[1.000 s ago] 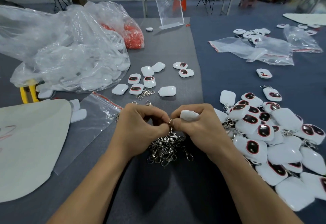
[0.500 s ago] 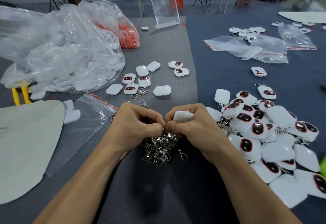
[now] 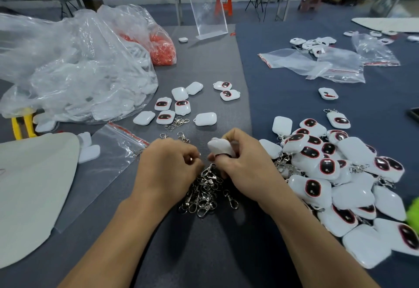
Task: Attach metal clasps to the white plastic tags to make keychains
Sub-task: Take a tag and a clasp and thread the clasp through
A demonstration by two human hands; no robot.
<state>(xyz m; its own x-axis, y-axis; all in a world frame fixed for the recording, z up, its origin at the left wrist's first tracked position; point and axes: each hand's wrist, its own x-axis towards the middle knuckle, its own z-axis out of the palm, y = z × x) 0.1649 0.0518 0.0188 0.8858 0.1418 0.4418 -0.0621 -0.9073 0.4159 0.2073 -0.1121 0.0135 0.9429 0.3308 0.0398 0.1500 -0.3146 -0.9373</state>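
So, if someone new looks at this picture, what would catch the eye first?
Probably the centre: the right hand grips a white tag, the left hand is curled beside it, both above a heap of clasps. Then the big pile of tags at the right and the clear bag at the far left.

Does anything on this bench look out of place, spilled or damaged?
Mostly orderly. One lone tag on the blue mat lies apart from the piles, and its red-and-black face mark looks partial, unlike the full ovals on the finished pile. A blurred green thing pokes in at the right edge; I cannot tell what.
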